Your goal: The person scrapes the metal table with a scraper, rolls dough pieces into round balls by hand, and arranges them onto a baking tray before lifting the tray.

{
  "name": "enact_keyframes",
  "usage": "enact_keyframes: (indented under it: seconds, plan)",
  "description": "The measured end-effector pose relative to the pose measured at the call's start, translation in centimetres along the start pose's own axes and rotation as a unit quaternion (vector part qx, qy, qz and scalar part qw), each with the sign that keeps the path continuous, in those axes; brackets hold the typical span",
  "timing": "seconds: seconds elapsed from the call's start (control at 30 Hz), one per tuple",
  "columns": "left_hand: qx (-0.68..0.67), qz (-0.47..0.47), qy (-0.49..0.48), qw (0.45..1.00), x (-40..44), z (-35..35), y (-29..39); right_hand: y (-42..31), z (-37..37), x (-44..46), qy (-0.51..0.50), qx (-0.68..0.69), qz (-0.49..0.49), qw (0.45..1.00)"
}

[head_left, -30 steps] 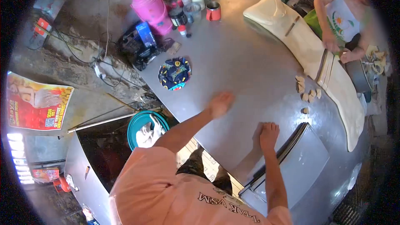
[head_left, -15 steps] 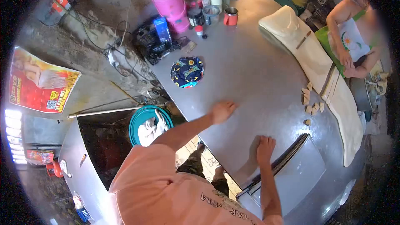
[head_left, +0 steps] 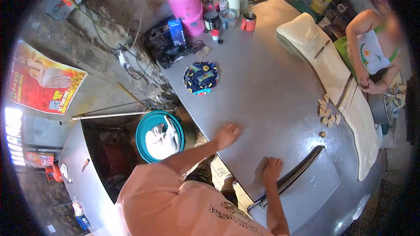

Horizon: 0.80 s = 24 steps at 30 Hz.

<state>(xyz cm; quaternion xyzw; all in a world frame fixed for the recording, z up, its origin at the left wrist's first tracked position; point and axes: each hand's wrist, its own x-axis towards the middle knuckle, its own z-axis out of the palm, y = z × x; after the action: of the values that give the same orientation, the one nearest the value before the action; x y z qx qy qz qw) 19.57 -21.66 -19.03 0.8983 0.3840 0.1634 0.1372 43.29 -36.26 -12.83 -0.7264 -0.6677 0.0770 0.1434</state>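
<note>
Our left hand (head_left: 227, 135) is palm down at the near edge of the broad grey metal table (head_left: 258, 87), fingers curled; its palm is hidden, so we cannot tell whether it grasps anything. Our right hand (head_left: 272, 170) rests palm down on the tabletop, released, its fingers loosely bent. Just beside it, on the table's near right part, lies the stack of thin, flat grey metal sheets (head_left: 313, 188), with our right forearm crossing over its near left end. Beyond the stack we see a cluster of small, pale beige dough pieces (head_left: 326, 113), one sitting slightly apart. Farther right stretches a long, smooth, cream-coloured dough slab (head_left: 330, 70), bearing a slim brown-handled tool (head_left: 322, 49). A co-worker in a green-and-white top (head_left: 372, 54) is across the slab, hands together. A round, dark blue patterned cloth (head_left: 201, 77) lies toward the table's left edge.
</note>
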Motion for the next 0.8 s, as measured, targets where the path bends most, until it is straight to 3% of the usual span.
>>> enact_keyframes:
  seconds: [0.07, 0.13, 0.2, 0.3, 0.37, 0.4, 0.5, 0.57, 0.6, 0.67, 0.73, 0.8]
  plan:
    - [0.009, -0.003, 0.018, 1.000, -1.0, 1.0, 3.2, -1.5, 2.0, -1.8, 0.062, -0.027, 0.027, 0.997]
    - [0.022, -0.011, 0.038, 0.999, 0.8, -0.5, 5.5, -2.7, 1.2, 1.2, 0.020, 0.005, -0.005, 1.000]
    - [-0.027, 0.087, -0.082, 0.992, 5.6, -4.1, 6.2, -2.4, 1.0, 4.2, -0.018, 0.036, -0.037, 0.999]
    - [-0.063, 0.108, -0.079, 0.989, 5.7, -0.5, 1.9, -1.1, 0.1, 3.9, -0.007, 0.051, -0.120, 0.991]
    - [-0.041, 0.083, -0.054, 0.994, 2.8, -0.3, 0.7, -2.0, -3.0, 2.1, -0.057, 0.001, -0.015, 0.998]
    - [-0.021, 0.055, -0.032, 0.998, 0.9, -0.4, 0.7, -2.0, -2.5, 0.4, -0.058, 0.001, -0.016, 0.998]
    - [0.088, 0.007, 0.010, 0.996, -3.1, -1.5, 4.1, -2.2, 0.9, -2.3, 0.022, 0.007, 0.015, 1.000]
    - [0.027, 0.018, 0.007, 0.999, -0.5, -2.6, 6.4, -2.6, 2.8, -1.6, 0.070, 0.031, -0.079, 0.994]
    - [-0.032, 0.029, 0.000, 0.999, 1.0, -2.7, 7.0, -3.1, 2.3, -0.1, 0.072, 0.032, -0.080, 0.994]
    - [-0.039, 0.074, -0.037, 0.996, 5.6, -0.7, 4.6, -4.2, 0.5, 4.0, 0.032, 0.036, -0.147, 0.988]
    - [-0.058, 0.114, -0.080, 0.989, 5.5, -0.2, 4.5, -2.6, -0.3, 3.7, 0.041, 0.033, -0.146, 0.988]
    - [-0.031, 0.084, 0.057, 0.994, 5.1, -1.9, 3.6, -1.0, -0.1, 4.1, 0.070, 0.029, -0.151, 0.986]
